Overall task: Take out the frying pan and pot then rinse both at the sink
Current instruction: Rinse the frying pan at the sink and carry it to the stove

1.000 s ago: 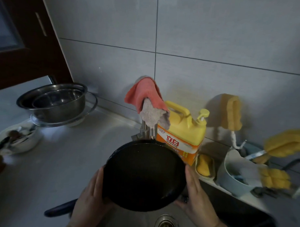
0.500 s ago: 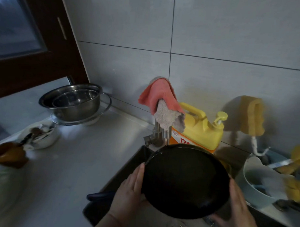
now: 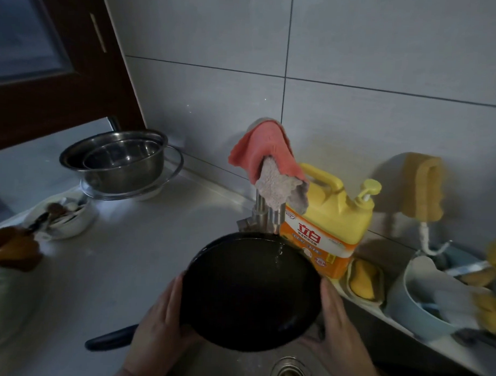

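The round black frying pan [image 3: 250,292] is hanging over the steel sink [image 3: 249,368], tilted toward the camera, with a thin stream of water falling onto its far rim. The left hand [image 3: 159,322] is pressing its left edge, fingers straight and pointing up; the right hand [image 3: 335,323] is cupping the right edge, fingers flat. The pan's dark handle [image 3: 110,340] is sticking out left of the left hand. Beyond the grip, a pink cloth [image 3: 266,152] is draping over the steel faucet [image 3: 265,216], beside a yellow detergent jug [image 3: 328,216]. Far left, the stainless steel pot [image 3: 115,160] is sitting on the countertop [image 3: 143,240].
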Tool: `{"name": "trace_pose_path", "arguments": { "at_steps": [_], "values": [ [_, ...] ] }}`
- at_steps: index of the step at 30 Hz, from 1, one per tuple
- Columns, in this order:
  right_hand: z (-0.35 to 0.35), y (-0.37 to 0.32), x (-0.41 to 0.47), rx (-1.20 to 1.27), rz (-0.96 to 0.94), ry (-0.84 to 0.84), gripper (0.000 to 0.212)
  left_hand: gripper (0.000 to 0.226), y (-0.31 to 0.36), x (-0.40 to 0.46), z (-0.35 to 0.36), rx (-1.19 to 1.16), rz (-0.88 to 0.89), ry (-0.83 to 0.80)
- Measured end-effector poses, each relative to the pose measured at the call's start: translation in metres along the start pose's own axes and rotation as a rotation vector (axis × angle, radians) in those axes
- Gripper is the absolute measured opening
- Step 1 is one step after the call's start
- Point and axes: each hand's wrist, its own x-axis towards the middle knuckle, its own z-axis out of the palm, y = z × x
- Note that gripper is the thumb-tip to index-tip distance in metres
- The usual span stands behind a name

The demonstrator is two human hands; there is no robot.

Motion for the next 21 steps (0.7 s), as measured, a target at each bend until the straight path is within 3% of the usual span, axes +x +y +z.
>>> {"name": "trace_pose_path", "arguments": {
  "at_steps": [9,18,21],
  "values": [
    [0.001,-0.001,0.007,-0.017,0.001,0.057,0.127,0.105,-0.004,0.003,-0.002,-0.002,0.006,0.011],
    [-0.026,0.03,-0.022,-0.048,0.078,0.071,0.144,0.095,0.033,0.019,0.014,-0.087,0.085,-0.093],
    [-0.033,0.036,-0.028,-0.009,0.136,0.055,0.15,0.112,0.046,0.025,0.018,-0.115,0.094,-0.168]
  ]
}}
